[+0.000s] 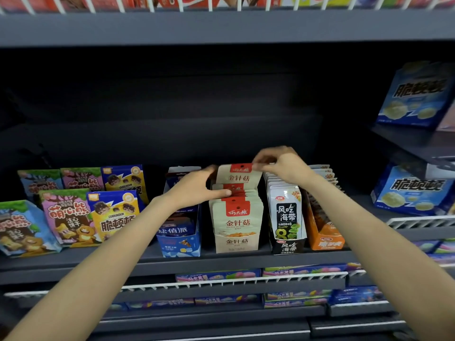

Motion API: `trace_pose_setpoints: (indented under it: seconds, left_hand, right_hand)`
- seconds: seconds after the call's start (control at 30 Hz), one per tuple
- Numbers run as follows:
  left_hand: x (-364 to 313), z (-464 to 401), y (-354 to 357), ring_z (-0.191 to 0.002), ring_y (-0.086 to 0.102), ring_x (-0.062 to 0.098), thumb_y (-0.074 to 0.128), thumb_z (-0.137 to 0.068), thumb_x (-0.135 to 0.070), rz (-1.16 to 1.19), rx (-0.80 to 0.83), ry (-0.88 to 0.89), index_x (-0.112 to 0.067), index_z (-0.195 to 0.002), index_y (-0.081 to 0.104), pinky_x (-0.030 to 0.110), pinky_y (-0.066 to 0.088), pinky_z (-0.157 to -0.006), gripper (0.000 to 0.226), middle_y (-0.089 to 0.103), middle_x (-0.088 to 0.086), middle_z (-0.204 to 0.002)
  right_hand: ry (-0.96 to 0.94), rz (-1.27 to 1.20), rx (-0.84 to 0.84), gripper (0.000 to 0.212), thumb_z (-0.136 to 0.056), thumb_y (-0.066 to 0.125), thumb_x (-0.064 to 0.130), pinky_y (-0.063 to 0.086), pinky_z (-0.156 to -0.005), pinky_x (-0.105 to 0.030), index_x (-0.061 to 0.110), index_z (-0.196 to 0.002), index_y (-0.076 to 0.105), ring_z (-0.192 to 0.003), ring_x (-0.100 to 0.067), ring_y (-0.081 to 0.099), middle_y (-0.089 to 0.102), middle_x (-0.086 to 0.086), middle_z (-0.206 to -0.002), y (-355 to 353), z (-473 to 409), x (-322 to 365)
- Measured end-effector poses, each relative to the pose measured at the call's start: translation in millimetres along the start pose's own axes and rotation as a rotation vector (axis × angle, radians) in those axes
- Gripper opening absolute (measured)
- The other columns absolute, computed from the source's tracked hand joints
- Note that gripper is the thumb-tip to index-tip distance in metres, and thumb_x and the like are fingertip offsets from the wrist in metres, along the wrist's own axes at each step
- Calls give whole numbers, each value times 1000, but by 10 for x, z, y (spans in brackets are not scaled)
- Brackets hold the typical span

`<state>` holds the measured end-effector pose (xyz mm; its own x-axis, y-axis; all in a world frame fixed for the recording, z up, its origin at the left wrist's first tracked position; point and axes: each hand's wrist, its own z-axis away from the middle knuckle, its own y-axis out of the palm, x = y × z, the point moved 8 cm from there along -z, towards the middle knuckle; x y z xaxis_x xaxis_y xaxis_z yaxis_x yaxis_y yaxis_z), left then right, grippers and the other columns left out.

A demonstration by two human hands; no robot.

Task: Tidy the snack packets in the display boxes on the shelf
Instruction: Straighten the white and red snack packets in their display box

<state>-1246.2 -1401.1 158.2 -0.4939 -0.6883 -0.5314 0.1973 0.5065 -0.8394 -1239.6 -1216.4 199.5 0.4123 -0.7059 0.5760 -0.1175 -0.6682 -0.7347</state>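
The dark grey metal shelf (246, 260) carries four open-fronted cardboard display boxes side by side, with loose foil snack bags standing to their left.

Status, as judged from the present layout: tidying is in progress at the beige display box (236, 242) of beige packets with red header tabs. Its front packets stand in line; one raised beige packet (237, 177) at the rear sits above the row and is not yet seated. The blue display box (181, 238), the black display box (289, 246) and the orange display box (325, 238) appear orderly and may need only checking.

The left hand (194, 187) rests against the packet tops, thumb laid across them, fingers straight. The right hand (280, 163) pinches the raised packet's top corner.

Surroundings: a store aisle, with white wire dividers (234, 280) on the lower shelf and blue cartons (416, 97) on the adjoining rack at right.
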Motion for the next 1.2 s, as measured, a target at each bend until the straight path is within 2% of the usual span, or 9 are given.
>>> trace_pose_setpoints:
  seconds: [0.2, 0.37, 0.53, 0.77, 0.93, 1.0, 1.07, 1.13, 1.2]
  left_hand:
    - [80, -26, -21, -123, 51, 12, 65, -84, -46, 132, -74, -40, -22, -135, 46, 33, 43, -102, 59, 54, -3, -135]
    - [115, -60, -28, -108, 60, 3, 63, -89, -35, 241, -141, -10, -27, -109, 58, 37, 48, -98, 22, 65, -11, -112]
    - [69, -65, -108, -98, 59, -3, 63, -91, -26, 431, -247, -51, -28, -100, 60, 17, 45, -80, 10, 64, -16, -99]
    - [-55, -23, -141, -93, 56, -6, 58, -93, -16, 614, -309, -60, -25, -102, 60, 5, 41, -73, 12, 64, -13, -97]
    - [-205, 28, -200, -107, 57, 1, 56, -94, -10, 583, -358, -6, -21, -120, 55, 7, 45, -82, 28, 62, -13, -107]
    - [-286, 91, -268, -119, 49, 5, 64, -88, -9, 495, -431, 80, -26, -133, 42, 10, 41, -92, 53, 52, -9, -127]
    - [-474, 166, -293, -131, 35, 8, 73, -79, -11, 189, -448, 234, -30, -139, 36, 19, 33, -103, 73, 35, -4, -145]
    - [-711, 250, -257, -129, 36, 17, 77, -74, -17, -163, -469, 442, -26, -134, 44, 30, 35, -102, 70, 38, 0, -144]
    - [-862, 356, -249, -115, 50, 20, 75, -77, -21, -304, -582, 597, -18, -121, 58, 35, 44, -93, 48, 56, 3, -126]
  right_hand:
    - [26, -90, -362, 4, -96, 57, 21, 59, -69, -40, 19, -93, 55, -76, -16, 70, 67, 8, -83, -360, 221, 72]
    - [48, -314, -645, 3, -97, 54, 14, 57, -61, -20, 11, -98, 53, -81, 0, 65, 62, 8, -88, -696, 486, 81]
    - [148, -428, -622, 5, -98, 52, 11, 58, -61, -21, 7, -101, 52, -84, -5, 67, 65, 6, -89, -662, 538, -89]
    - [253, -574, -611, 7, -97, 52, 10, 57, -62, -20, 7, -103, 53, -85, -14, 69, 67, 4, -91, -613, 576, -234]
    - [276, -621, -654, 3, -98, 52, 13, 56, -63, -20, 14, -96, 54, -87, -16, 71, 69, 1, -92, -660, 641, -235]
    - [284, -655, -668, 3, -98, 53, 12, 56, -61, -19, 14, -96, 53, -89, -17, 71, 69, 0, -92, -676, 668, -219]
    - [287, -691, -668, 7, -96, 54, 9, 56, -61, -18, 13, -101, 54, -89, -18, 71, 68, -3, -93, -685, 685, -178]
    - [277, -787, -632, 16, -94, 56, 5, 56, -63, -20, 15, -107, 54, -88, -18, 71, 68, -9, -97, -669, 679, -112]
    - [285, -894, -581, 17, -94, 54, 3, 55, -63, -19, 15, -105, 58, -85, -16, 72, 68, -12, -99, -643, 671, -43]
